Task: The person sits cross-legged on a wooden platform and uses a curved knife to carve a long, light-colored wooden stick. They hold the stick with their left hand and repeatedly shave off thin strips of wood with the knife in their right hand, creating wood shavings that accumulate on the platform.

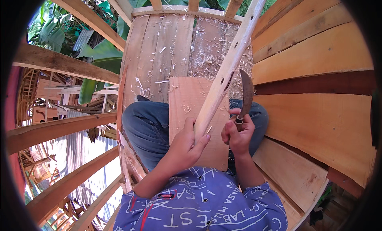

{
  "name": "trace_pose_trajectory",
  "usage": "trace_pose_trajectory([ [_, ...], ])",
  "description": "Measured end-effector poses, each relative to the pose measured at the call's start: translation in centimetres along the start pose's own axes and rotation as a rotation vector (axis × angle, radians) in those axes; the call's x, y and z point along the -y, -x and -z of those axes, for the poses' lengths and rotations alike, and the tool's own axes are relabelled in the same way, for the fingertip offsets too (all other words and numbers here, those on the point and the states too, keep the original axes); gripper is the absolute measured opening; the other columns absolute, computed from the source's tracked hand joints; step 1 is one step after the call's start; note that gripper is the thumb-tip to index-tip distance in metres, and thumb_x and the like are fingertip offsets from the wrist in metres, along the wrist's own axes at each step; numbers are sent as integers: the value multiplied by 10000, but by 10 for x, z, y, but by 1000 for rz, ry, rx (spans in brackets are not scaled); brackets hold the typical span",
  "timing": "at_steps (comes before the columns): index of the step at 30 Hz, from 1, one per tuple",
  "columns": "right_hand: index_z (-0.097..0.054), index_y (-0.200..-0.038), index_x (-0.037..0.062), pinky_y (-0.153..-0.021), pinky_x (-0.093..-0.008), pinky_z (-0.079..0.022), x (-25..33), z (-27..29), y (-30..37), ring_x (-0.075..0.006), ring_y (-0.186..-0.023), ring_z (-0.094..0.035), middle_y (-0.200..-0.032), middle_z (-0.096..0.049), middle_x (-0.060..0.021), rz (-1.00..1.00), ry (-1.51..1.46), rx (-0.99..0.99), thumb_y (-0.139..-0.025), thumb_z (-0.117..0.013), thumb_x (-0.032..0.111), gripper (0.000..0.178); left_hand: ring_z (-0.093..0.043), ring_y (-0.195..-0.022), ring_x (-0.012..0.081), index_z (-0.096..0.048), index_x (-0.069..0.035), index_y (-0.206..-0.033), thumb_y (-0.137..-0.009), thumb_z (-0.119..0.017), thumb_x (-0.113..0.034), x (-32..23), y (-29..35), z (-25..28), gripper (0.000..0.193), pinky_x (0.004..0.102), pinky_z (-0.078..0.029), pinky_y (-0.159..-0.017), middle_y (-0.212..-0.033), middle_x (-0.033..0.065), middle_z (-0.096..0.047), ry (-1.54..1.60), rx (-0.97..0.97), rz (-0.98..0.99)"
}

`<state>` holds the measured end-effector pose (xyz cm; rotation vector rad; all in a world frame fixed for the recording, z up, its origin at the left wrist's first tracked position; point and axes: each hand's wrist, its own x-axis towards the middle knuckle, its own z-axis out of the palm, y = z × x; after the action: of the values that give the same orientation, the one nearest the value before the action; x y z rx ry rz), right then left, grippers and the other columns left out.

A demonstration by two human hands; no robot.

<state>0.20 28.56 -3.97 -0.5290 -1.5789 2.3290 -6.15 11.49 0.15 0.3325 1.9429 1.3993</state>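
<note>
My left hand (186,148) is wrapped round the near end of a long pale wooden pole (223,73). The pole slants up and away to the far right and has several dark slots along its side. In my right hand (238,135) is the handle of a sickle-shaped knife (246,91), its curved blade pointing up, just right of the pole and apart from it. Under the pole, a flat wooden board (184,111) lies across my lap between my bent knees, with a few curled shavings on it.
Wood shavings (211,51) litter the plank floor (159,51) ahead. Slatted wooden rails (63,127) run along the left, with banana leaves and stacked timber beyond. On the right rises a plank wall (314,119). A low rail (175,9) closes the far end.
</note>
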Motion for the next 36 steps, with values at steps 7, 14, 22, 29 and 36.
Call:
trace_pose_trajectory([
  [7,-418,-1196,4,-409,-208,-445,9,-34,-18,-69,-470,-532,-877,-626,-113,29,-280,-149,-801,-702,-17,487,-669,-869,220,-422,11,-1196,-781,-766,-193,-12,-5,-8,576,315,-524,-695,-956,190,-641,-167,-139,-206],
  [14,-481,-1058,-3,-368,-230,-415,23,-33,-26,-87,-432,-531,-779,-625,-93,85,-210,-92,-841,-674,20,292,-635,-797,148,-554,46,-1129,-711,-773,-152,-21,-14,-6,512,269,-508,-682,-862,88,-652,82,-14,-117],
  [22,-522,-910,18,-461,-224,-423,24,4,-43,-76,-518,-528,-650,-573,-32,-1,57,286,-972,-531,210,202,-571,-778,84,-587,49,-1088,-665,-748,-139,-41,-12,21,490,257,-478,-690,-852,57,-635,3,-170,-137],
  [29,-552,-838,6,-469,-269,-374,29,-6,-42,-69,-517,-466,-577,-451,1,68,569,491,-944,-572,236,254,-647,-756,132,-579,51,-1109,-689,-716,-140,-34,-8,24,481,284,-511,-704,-815,144,-673,-19,-259,-184],
  [36,-575,-633,29,-493,-394,-428,33,-1,-50,-346,-517,-555,-527,-526,-147,282,1105,235,-785,-665,561,561,-679,-723,171,-572,42,-1110,-697,-706,-137,-28,-5,24,470,292,-517,-674,-781,150,-673,-127,-285,-229],
])
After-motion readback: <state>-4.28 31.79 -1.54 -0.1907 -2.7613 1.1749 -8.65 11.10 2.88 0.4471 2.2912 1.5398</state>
